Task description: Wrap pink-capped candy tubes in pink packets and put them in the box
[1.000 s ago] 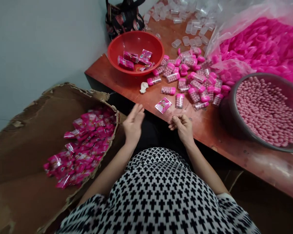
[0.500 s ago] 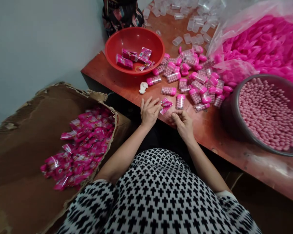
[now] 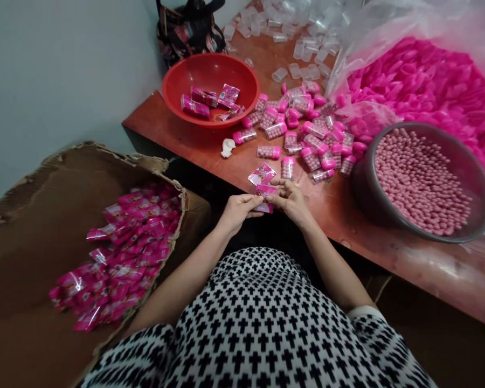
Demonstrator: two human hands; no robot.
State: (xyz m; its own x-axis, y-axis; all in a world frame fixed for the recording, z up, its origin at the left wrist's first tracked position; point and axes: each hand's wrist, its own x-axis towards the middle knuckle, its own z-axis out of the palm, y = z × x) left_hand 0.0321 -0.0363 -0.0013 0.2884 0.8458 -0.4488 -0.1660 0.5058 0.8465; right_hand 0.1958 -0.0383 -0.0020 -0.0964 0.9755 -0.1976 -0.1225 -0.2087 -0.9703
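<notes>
Between both hands, at the table's front edge, is a small pink printed packet (image 3: pixel 265 191). My left hand (image 3: pixel 239 213) pinches its left side, and my right hand (image 3: pixel 293 201) grips its right side with thumb and fingers. Just beyond it, other pink packets (image 3: pixel 262 174) lie flat on the table. A clear bottle of pink beads with a pink cap (image 3: pixel 288 168) stands close to my right fingertips. Another such bottle (image 3: pixel 269 152) lies on its side behind the packets. Part of the held packet is covered by my fingers.
A red bowl (image 3: pixel 170 99) holds several packets. Capped bead bottles (image 3: pixel 315 143) lie heaped mid-table. A grey bucket (image 3: pixel 361 183) of pink beads and a plastic bag of pink caps (image 3: pixel 420 75) stand right. Clear cups (image 3: pixel 295 70) lie behind. A cardboard box (image 3: pixel 24 258) of packets is at left.
My left hand has left the packet on the table and come down beside my right. Both hands now hold a packet together. The view has shifted slightly.
</notes>
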